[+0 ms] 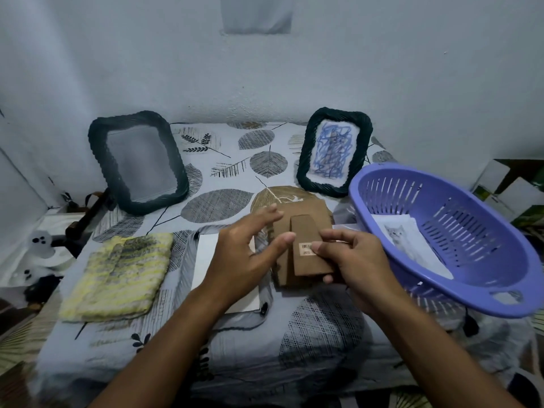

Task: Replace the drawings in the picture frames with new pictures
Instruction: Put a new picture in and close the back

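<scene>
Left to right: yellow cloth (pixel 117 275) flat on the leaf-print sheet (pixel 223 160); behind it an empty dark frame (pixel 138 161) propped against the wall. White paper (pixel 206 260) lies under the left hand (pixel 244 260), which hovers with fingers spread, gripping nothing, just left of the brown backing (pixel 303 231). Backing sits centre, stand flap up, barcode sticker visible. Right hand (pixel 353 260) pinches the backing's right edge, thumb on the sticker. Second frame (pixel 334 151), blue scribble inside, stands behind. Purple basket (pixel 441 240) far right, tilted, holds a cat picture (pixel 403 240).
</scene>
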Demonstrator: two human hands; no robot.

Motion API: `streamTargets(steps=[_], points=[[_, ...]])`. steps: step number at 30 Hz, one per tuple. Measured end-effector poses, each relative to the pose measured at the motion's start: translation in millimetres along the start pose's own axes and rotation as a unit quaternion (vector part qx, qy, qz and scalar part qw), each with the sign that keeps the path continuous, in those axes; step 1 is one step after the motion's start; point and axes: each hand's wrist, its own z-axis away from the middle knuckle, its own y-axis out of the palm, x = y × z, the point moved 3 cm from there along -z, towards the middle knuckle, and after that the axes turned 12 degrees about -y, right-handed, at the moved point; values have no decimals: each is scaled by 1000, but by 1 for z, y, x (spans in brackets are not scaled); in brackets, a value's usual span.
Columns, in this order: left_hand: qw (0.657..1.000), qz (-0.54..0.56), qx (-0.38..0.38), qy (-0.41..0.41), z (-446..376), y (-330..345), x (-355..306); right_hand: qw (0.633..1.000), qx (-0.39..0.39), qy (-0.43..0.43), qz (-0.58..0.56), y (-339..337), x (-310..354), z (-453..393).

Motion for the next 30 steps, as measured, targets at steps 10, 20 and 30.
streamTargets(steps=[10,20,30], points=[[907,308,20,-286,-2,-16,-1,988,58,-136,-45,19,22,16],[897,325,23,-298,5,-54,19,955,68,-215,191,43,24,1],[879,287,64,-376,21,-93,48,987,159,26,11,78,1,-6]])
